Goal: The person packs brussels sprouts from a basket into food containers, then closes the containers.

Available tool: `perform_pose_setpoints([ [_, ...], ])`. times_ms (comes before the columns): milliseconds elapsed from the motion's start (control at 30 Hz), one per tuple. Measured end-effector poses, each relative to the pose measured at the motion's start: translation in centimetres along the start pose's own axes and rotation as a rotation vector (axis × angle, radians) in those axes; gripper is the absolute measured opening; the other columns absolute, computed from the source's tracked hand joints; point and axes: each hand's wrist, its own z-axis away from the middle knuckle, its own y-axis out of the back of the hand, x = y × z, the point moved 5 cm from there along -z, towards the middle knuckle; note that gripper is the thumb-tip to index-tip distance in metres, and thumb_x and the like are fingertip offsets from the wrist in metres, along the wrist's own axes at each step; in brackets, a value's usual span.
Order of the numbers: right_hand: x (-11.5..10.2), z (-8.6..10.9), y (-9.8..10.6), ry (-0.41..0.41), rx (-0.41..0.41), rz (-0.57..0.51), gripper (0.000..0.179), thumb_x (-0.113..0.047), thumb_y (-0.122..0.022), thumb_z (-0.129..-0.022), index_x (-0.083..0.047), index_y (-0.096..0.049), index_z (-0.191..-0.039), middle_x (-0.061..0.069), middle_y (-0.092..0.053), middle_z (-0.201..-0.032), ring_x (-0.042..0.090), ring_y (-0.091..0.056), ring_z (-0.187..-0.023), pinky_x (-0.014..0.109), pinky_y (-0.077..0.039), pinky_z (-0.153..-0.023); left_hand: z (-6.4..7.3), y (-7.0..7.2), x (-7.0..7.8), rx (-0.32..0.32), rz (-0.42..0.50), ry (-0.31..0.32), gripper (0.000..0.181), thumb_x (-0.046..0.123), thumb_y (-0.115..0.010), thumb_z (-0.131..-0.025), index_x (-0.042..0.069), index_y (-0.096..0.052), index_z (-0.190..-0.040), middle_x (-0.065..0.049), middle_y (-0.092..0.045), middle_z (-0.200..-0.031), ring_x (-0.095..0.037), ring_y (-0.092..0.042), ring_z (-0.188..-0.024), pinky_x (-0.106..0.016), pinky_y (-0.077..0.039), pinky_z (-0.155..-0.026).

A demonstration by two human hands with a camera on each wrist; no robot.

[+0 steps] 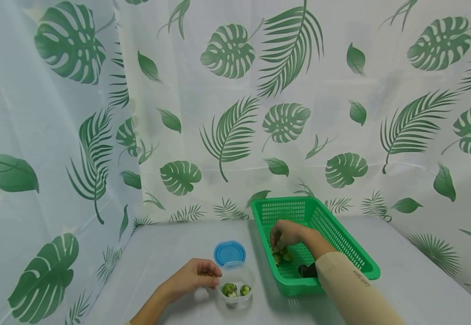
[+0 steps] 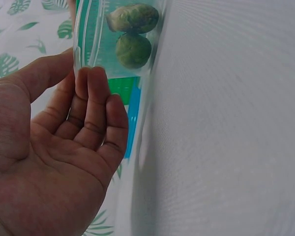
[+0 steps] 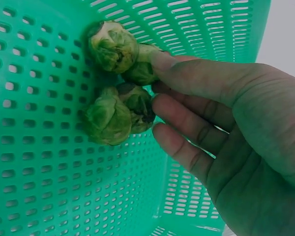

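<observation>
My left hand (image 1: pixel 199 277) is at the left side of a small clear plastic container (image 1: pixel 237 273), thumb and fingertips pinching its rim in the left wrist view. Inside the container lie a few green Brussels sprouts (image 1: pixel 229 289). My right hand (image 1: pixel 288 234) reaches down into a green perforated basket (image 1: pixel 265 234). In the right wrist view, its thumb and index finger pinch a Brussels sprout (image 3: pixel 141 69), the index fingertip partly hidden behind it. More Brussels sprouts (image 3: pixel 108 115) lie close beside its fingers on the basket floor.
A round blue lid (image 1: pixel 229 253) lies on the pale tabletop (image 1: pixel 178 239) just behind the container. A dark object (image 1: pixel 307 271) shows in the front of the basket, partly covered by the right sleeve (image 1: pixel 355 289). Leaf-patterned sheeting (image 1: pixel 227 135) rises behind the table and at both sides.
</observation>
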Motion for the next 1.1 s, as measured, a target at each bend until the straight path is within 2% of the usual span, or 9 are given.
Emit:
perform_pose_setpoints([
  [600, 0.11, -0.05, -0.35, -0.059, 0.015, 0.058, 0.010, -0.002, -0.081, -0.088, -0.008, -0.074, -0.093, 0.003, -0.071, -0.088, 0.015, -0.065, -0.077, 0.035, -0.056, -0.067, 0.08, 0.04, -0.04, -0.005, 0.000, -0.004, 0.032, 0.012, -0.073, -0.096, -0.012, -0.066, -0.116, 0.000, -0.071, -0.093, -0.013, -0.068, -0.085, -0.028, -0.059, -0.078],
  [733, 0.22, -0.17, -0.29, -0.047, 0.007, 0.074, 0.010, -0.002, -0.080, -0.089, -0.007, -0.074, -0.094, 0.002, -0.070, -0.088, 0.013, -0.064, -0.076, 0.032, -0.055, -0.066, 0.03, 0.08, -0.15, -0.006, 0.001, -0.003, 0.031, 0.011, -0.072, -0.097, -0.012, -0.066, -0.116, 0.001, -0.071, -0.093, -0.012, -0.068, -0.085, -0.028, -0.059, -0.078],
  [900, 0.25, -0.23, -0.31, -0.038, 0.017, 0.087, 0.010, -0.001, -0.078, -0.090, -0.008, -0.073, -0.094, 0.000, -0.069, -0.089, 0.015, -0.063, -0.078, 0.035, -0.055, -0.068, -0.03, 0.06, -0.18, -0.004, 0.004, 0.002, 0.031, 0.011, -0.072, -0.097, -0.012, -0.066, -0.117, 0.001, -0.071, -0.093, -0.012, -0.068, -0.085, -0.028, -0.059, -0.078],
  [1100, 0.29, -0.29, 0.14, 0.009, 0.069, 0.082, 0.004, -0.002, -0.073, -0.092, -0.006, -0.072, -0.095, -0.001, -0.068, -0.089, 0.015, -0.062, -0.080, 0.036, -0.054, -0.069, 0.17, -0.11, 0.20, -0.003, 0.004, 0.003, 0.030, 0.011, -0.072, -0.097, -0.012, -0.066, -0.116, -0.001, -0.071, -0.094, -0.014, -0.067, -0.085, -0.029, -0.059, -0.078],
])
